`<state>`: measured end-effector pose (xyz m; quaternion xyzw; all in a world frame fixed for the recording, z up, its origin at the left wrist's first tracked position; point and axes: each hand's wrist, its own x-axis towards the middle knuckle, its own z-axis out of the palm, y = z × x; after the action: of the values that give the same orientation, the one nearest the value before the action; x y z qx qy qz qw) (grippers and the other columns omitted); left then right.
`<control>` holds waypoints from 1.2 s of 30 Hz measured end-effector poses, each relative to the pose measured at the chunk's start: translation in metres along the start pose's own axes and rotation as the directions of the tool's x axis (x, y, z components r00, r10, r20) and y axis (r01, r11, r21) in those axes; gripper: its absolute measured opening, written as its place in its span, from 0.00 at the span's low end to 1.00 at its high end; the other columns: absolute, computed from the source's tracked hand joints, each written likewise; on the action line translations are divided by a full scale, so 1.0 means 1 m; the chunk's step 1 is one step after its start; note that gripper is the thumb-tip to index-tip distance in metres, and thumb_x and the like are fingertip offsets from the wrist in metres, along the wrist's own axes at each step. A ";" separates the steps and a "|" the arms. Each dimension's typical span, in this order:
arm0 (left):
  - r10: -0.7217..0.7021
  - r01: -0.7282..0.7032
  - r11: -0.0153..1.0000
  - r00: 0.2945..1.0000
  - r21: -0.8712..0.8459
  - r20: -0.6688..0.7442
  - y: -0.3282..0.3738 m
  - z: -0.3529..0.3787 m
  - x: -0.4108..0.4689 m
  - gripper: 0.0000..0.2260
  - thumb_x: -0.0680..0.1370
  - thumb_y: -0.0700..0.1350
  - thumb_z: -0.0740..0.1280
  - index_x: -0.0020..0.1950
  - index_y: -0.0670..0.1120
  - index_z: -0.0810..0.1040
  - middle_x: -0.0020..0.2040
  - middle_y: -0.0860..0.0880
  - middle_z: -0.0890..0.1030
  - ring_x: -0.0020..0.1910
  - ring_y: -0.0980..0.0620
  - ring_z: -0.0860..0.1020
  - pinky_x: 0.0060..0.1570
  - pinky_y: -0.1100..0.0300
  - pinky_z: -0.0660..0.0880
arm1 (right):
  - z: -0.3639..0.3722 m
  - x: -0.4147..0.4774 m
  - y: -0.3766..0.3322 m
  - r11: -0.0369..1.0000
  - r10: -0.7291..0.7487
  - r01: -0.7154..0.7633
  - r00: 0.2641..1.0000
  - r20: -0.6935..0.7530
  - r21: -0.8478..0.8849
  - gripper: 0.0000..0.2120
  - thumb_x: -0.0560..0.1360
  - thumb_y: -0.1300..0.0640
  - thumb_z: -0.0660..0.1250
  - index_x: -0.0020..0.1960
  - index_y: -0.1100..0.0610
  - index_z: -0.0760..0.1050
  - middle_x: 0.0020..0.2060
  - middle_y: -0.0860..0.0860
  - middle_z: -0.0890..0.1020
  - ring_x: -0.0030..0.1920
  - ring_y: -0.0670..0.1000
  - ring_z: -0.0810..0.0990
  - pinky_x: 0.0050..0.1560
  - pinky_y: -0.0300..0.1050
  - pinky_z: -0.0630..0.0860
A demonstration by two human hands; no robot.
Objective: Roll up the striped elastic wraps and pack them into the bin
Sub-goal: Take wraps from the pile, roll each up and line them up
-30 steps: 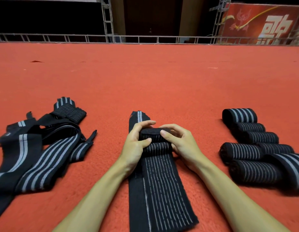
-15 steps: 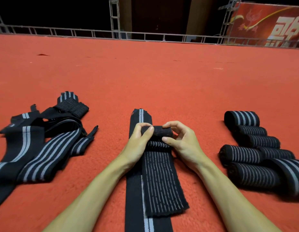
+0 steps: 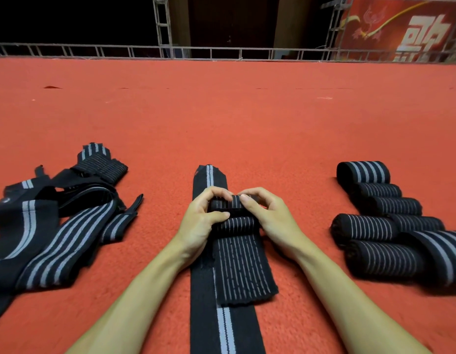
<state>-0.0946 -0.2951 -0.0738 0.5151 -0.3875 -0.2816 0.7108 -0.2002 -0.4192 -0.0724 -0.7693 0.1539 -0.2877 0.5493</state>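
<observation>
Red carpet (image 3: 221, 118) covers the ground. Loose wraps (image 3: 55, 236) lie heaped at 9 o'clock, tangled and unrolled. Rolled wraps (image 3: 390, 226) lie bunched at 3 o'clock, touching one another. Long black band (image 3: 209, 328) lies flat, running from centre to 6 o'clock. On it lies a thin-striped wrap (image 3: 242, 272), far end rolled, tail flat toward 6. Left hand (image 3: 201, 223) and right hand (image 3: 275, 221) each grip an end of the roll, fingers curled over it.

Roll (image 3: 237, 222) between my left hand (image 3: 200, 226) and right hand (image 3: 275, 223): ends covered. Long wrap (image 3: 203, 315) beneath: near end cut off. Loose wraps (image 3: 50, 241) leftward, rolled wraps (image 3: 390, 241) rightward: cropped.
</observation>
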 end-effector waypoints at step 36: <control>-0.028 0.020 0.999 0.984 -0.047 -0.174 0.005 0.003 0.002 0.16 0.70 0.33 0.65 0.52 0.51 0.77 0.44 0.47 0.81 0.44 0.49 0.77 0.45 0.52 0.75 | 0.003 0.000 0.001 0.941 0.133 -0.160 0.985 0.108 0.297 0.22 0.70 0.51 0.74 0.62 0.52 0.74 0.51 0.56 0.84 0.52 0.55 0.83 0.54 0.53 0.79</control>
<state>-0.0964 -0.2965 -0.0684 0.5262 -0.3111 -0.2525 0.7500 -0.1980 -0.4170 -0.0736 -0.6735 0.1405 -0.2327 0.6874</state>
